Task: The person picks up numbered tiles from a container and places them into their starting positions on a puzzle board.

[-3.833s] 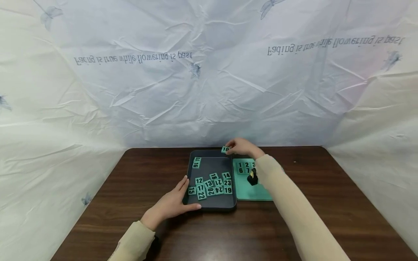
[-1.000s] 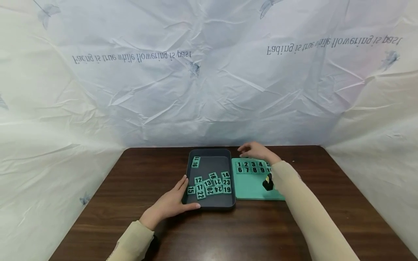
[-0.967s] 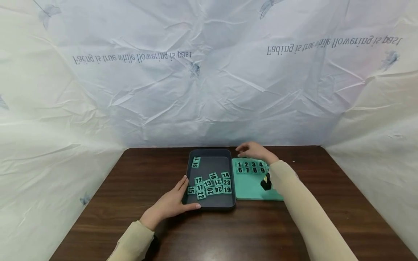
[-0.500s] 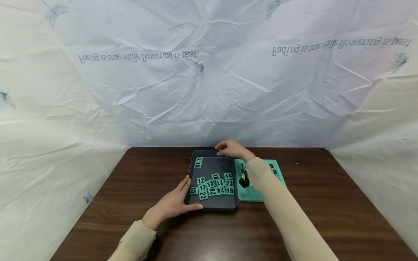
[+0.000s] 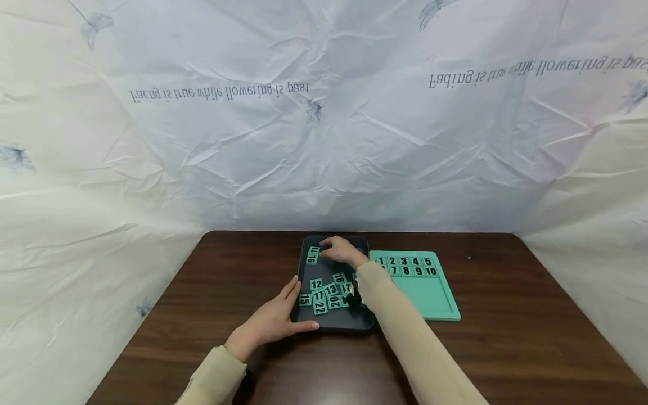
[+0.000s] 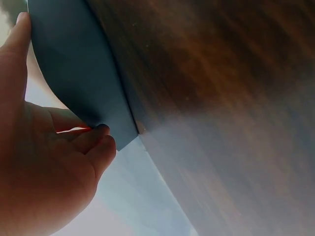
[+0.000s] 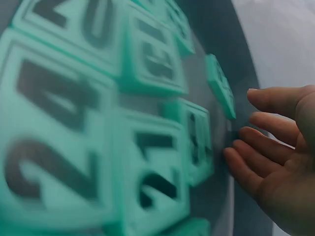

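Crinkled white sheeting point(image 5: 324, 140), printed with mirrored writing and dragonflies, walls in the far edge and both sides of a dark wooden desk point(image 5: 506, 349). A dark tray point(image 5: 331, 323) sits near the middle of the desk, closer to the far edge, and a green board point(image 5: 430, 292) lies just beside it on the right. The board carries tiles 1 to 10 in two rows along its far edge; the rest of its face is bare green. Bare wood runs wide to the left, right and near edges.

The left hand point(image 5: 273, 323) rests against the tray's near left corner, fingers point(image 6: 101, 142) relaxed and only lightly bent along the outer wall, thumb along the front edge. The right hand point(image 5: 340, 250) reaches over the tray's far end, fingers point(image 7: 275, 132) apart and loosely extended, clamped on nothing, just beside the tile point(image 5: 314, 254) lying alone by the far left corner; whether they touch it cannot be told. A cluster of numbered tiles point(image 5: 324, 292) fills the near half of the tray, partly hidden by the right sleeve point(image 5: 405, 343).
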